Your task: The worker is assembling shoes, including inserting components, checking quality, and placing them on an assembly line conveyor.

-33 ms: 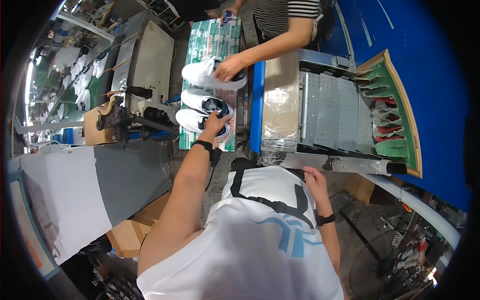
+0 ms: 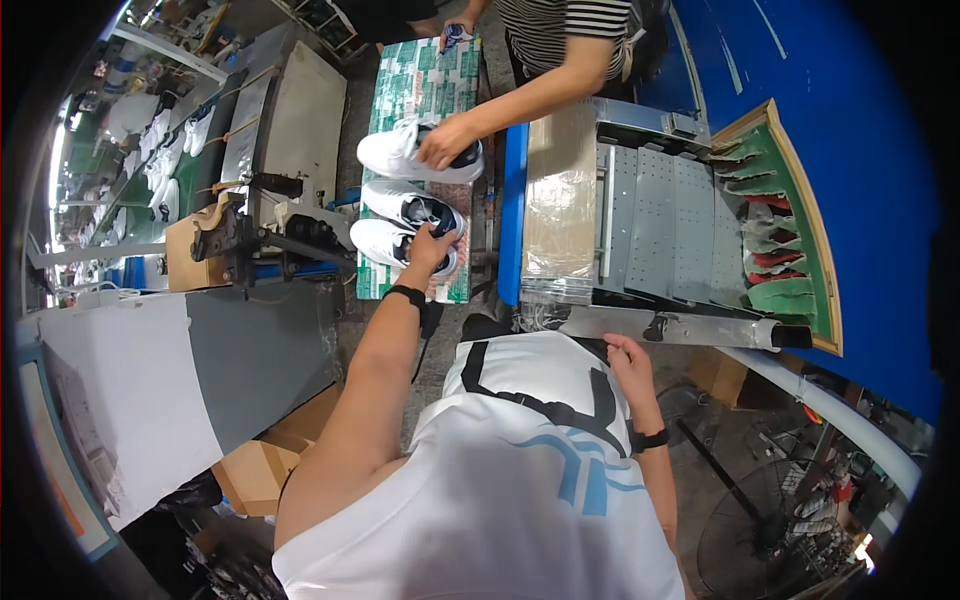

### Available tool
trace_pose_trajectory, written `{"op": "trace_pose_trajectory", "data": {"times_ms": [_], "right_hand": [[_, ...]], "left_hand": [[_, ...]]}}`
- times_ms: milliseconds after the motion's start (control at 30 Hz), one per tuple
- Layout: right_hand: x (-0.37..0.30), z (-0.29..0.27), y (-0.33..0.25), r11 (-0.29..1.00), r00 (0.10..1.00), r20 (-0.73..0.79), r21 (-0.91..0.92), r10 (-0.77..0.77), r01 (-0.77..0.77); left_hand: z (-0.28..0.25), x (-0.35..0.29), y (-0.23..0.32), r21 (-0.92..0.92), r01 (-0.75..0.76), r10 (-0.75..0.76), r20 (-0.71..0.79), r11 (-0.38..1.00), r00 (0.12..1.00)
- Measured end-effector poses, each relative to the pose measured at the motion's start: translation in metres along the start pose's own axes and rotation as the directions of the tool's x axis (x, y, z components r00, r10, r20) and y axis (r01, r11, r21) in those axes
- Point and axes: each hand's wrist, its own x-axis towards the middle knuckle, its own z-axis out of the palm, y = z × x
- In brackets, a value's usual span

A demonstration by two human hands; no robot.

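My left hand [image 2: 430,250] is closed at the heel openings of a pair of white sneakers with dark linings, gripping them where they meet. The nearer sneaker [image 2: 376,240] and the farther sneaker [image 2: 390,198] lie side by side, toes left, on a long surface covered in green-and-white printed wrapping [image 2: 425,85]. Just beyond them, a co-worker's hand [image 2: 448,142] has its fingers in the opening of another white sneaker [image 2: 388,152]. By my right hip, my right hand [image 2: 630,365] hangs with loosely bent fingers apart, holding nothing, near the end of a metal rail [image 2: 690,328].
To the right stands a machine with perforated grey plates [image 2: 650,220] and a tape-covered board [image 2: 560,190]. A frame with torn green and red strips [image 2: 780,240] leans beyond it. Clamp-like tooling [image 2: 290,235] is at left. A fan [image 2: 770,530] stands at lower right.
The co-worker's hand and the far white sneaker have shifted slightly left and down, nearer my pair. My own hands are almost unmoved.
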Motion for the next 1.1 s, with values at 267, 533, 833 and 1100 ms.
{"op": "trace_pose_trajectory", "data": {"times_ms": [267,533,833,1100], "right_hand": [[0.010,-0.011,0.003,0.999,0.999,-0.040,-0.039,0.014,-0.015],[0.025,-0.002,-0.023,0.991,0.999,0.038,-0.129,-0.020,0.025],[0.028,0.016,-0.035,0.983,0.995,0.072,-0.169,-0.066,0.077],[0.014,0.003,-0.027,0.978,0.991,-0.040,-0.175,-0.126,0.117]], "left_hand": [[-0.024,-0.093,0.010,-0.152,0.012,-0.045,-0.214,0.988,0.976],[-0.027,-0.076,0.027,-0.141,0.147,-0.190,-0.368,0.979,0.910],[-0.011,0.019,0.032,-0.461,0.275,-0.148,0.294,0.843,0.944],[-0.018,0.025,0.051,-0.147,0.110,-0.134,-0.171,0.983,0.976]]}}
